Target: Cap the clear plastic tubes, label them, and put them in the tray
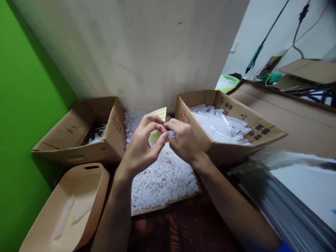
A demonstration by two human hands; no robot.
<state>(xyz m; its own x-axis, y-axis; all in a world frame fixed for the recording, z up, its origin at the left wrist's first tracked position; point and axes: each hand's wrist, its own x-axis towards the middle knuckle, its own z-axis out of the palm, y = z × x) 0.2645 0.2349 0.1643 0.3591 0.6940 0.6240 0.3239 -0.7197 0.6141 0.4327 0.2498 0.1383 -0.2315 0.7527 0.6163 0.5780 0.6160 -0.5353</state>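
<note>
My right hand is closed around a small translucent plastic tube, whose end shows between the fingers. My left hand is curled, thumb and fingertips pinched together close beside that end. A yellow sheet of small oval stickers stands behind the fingers and shows again through the loop of my left hand, which seems to grip it. The exact contact is hidden by the fingers. Below both hands, a cardboard tray bears a thick layer of small clear plastic pieces.
An open carton with some plastic pieces stands left; another carton full of translucent tubes stands right. At lower left, a beige bin contains two tubes. Plastic bags lie at lower right. A pale panel rises behind.
</note>
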